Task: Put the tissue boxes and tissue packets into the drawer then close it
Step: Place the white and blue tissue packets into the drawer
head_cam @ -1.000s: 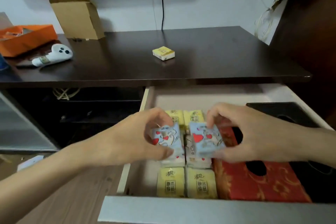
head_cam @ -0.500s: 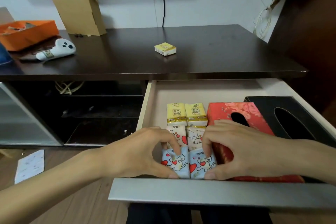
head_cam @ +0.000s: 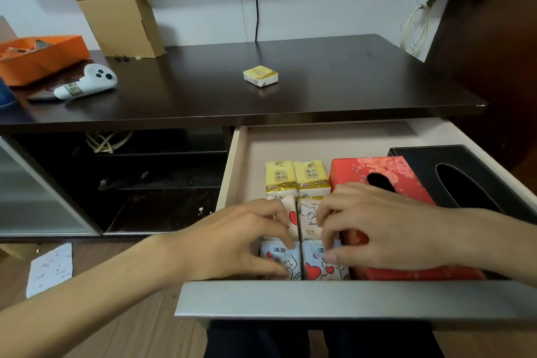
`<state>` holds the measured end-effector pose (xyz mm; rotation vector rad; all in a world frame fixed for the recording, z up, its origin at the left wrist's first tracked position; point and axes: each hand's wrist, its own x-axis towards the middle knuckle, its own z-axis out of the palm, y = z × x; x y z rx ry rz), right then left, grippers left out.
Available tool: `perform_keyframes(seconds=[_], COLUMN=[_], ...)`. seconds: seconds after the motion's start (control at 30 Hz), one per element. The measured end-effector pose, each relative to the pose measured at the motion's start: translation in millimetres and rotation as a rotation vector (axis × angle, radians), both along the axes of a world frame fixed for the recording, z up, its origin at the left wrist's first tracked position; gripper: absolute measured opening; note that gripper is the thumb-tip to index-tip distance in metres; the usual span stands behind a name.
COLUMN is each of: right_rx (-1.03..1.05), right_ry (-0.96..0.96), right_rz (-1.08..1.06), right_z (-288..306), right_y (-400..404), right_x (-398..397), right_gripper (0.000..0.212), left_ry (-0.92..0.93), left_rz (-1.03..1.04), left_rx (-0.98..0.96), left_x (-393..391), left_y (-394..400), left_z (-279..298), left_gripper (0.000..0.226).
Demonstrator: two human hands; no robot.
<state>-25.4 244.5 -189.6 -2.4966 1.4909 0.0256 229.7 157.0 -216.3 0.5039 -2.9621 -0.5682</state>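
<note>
The drawer (head_cam: 348, 302) is pulled open under the dark tabletop. At its front, two blue heart-print tissue packets (head_cam: 283, 259) (head_cam: 316, 267) lie side by side. My left hand (head_cam: 232, 241) pinches the left one and my right hand (head_cam: 386, 229) pinches the right one. Behind them lie two white packets (head_cam: 308, 218) and two yellow packets (head_cam: 280, 177). To their right sits a red tissue box (head_cam: 348, 171), with a black tissue box (head_cam: 476, 166) beyond it. One yellow packet (head_cam: 260, 76) lies on the tabletop.
On the tabletop's left stand a cardboard box (head_cam: 122, 20), an orange box (head_cam: 40, 55) and a white controller (head_cam: 87, 86). A sheet of paper (head_cam: 49, 270) lies on the floor at the left. A dark cabinet side rises at the right.
Both hands carried the two blue packets down from above the drawer and set them at its front, on top of yellow packets. Since half a second ago the hands have barely moved.
</note>
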Motion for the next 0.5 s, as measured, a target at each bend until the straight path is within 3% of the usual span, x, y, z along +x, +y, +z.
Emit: perform_keyframes(seconds=[0.17,0.3,0.4,0.5], right_rx=[-0.178,-0.064,0.095,0.109], right_ry=[-0.140,-0.069,-0.019,0.022], right_rz=[-0.168,-0.335,-0.388,-0.423], right_z=[7.8,-2.9,-17.1,-25.9], right_y=[-56.9,-114.1,-133.9,-137.4], right_x=[-10.6,-8.0,-4.1,-5.8], right_gripper=[0.021,0.043,0.041,0.039], left_ry=[0.231,0.033,-0.148,-0.151], left_rz=[0.214,0.450,0.467,0.426], left_rx=[0.012,-0.054,-0.192,-0.221], left_x=[-20.8,-51.1,-63.5,-62.5], left_y=[-41.9,-88.6,-103.4,-107.2], left_z=[7.5,-1.3,-13.4,-19.2], left_gripper=[0.028,0.042,0.048,0.042])
